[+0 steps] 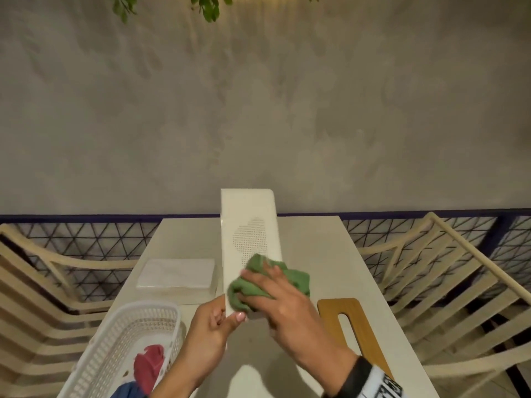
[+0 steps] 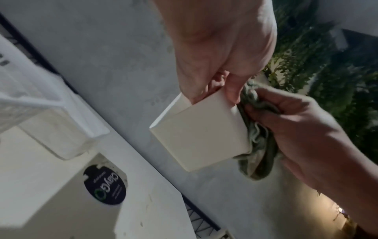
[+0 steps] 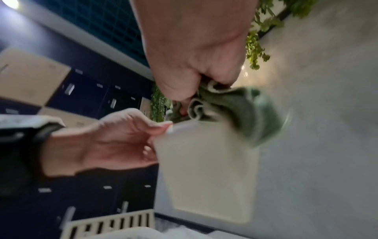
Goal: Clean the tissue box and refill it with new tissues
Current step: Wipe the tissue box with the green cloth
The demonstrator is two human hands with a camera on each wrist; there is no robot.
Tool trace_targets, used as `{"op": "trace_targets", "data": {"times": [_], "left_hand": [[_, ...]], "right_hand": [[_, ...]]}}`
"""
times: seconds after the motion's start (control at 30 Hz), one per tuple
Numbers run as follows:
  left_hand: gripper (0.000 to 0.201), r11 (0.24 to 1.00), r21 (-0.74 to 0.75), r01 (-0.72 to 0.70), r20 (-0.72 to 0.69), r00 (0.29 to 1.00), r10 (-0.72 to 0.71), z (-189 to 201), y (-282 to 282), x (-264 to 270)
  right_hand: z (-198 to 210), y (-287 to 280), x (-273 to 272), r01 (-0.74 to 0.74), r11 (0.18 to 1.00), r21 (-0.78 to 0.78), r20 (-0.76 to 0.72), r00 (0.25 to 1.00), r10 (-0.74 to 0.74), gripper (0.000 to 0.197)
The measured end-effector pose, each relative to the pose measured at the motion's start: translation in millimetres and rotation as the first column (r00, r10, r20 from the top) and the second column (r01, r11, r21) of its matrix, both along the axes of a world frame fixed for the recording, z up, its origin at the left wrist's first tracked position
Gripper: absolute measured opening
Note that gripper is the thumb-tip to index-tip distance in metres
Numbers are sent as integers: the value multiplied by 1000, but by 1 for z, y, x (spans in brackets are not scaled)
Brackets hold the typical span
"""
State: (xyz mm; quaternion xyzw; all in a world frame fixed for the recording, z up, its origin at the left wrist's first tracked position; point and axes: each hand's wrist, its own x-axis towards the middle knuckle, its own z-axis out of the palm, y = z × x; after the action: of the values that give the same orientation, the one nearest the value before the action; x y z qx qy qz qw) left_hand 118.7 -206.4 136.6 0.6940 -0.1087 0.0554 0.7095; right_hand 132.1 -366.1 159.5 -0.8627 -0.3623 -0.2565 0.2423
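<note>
A long white tissue box with a dotted pattern is held on end above the table, tilted away from me. My left hand pinches its near bottom corner, thumb on the front face; the same box and box show in both wrist views. My right hand grips a bunched green cloth and presses it against the box's lower right side. The cloth wraps round the box edge, and the cloth is blurred in the right wrist view. A stack of white tissues lies on the table to the left.
A white perforated basket holding a red cloth and a blue one stands at the near left. A wooden lid with a slot lies at the right. The white table has slatted chairs on both sides; a grey wall is behind.
</note>
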Motion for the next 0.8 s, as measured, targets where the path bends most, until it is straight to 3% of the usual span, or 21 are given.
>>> {"op": "trace_targets", "data": {"times": [0.07,0.17,0.27,0.33,0.43,0.53,0.6,0.7,0.8], "left_hand": [[42,995,58,75,-10,997,-75,-1,1,-7],[41,987,104,126,-46,991,-122,-2,-8,-13],[41,994,85,66,-30,998,-64,-2,-4,-11],[43,994,94,54,-31,998,-52,-3,6,-11],[49,971,205,127,-47,992,-120,-7,7,-23],[42,949,251,193,-71,981,-181,-9,-3,-33],[38,959,213,187,-85,981,-172,-5,-6,-31],[42,971,193,144,-70,989,-133,-4,3,-28],[45,948,255,187,-126,979,-160,-9,11,-35]], "right_hand": [[4,-18,16,111,989,96,-34,994,-108,35],[22,-6,52,266,927,265,-190,957,-220,39],[10,16,39,113,988,105,-137,986,-98,34],[0,-2,18,13,999,32,-113,994,-10,31],[5,-35,28,166,974,151,-110,983,-151,34],[29,-33,57,322,904,280,-282,928,-243,44],[34,-10,54,262,940,217,-314,931,-186,42],[9,3,19,99,991,90,-202,976,-79,33],[3,-29,10,161,985,60,-281,950,-138,35]]}}
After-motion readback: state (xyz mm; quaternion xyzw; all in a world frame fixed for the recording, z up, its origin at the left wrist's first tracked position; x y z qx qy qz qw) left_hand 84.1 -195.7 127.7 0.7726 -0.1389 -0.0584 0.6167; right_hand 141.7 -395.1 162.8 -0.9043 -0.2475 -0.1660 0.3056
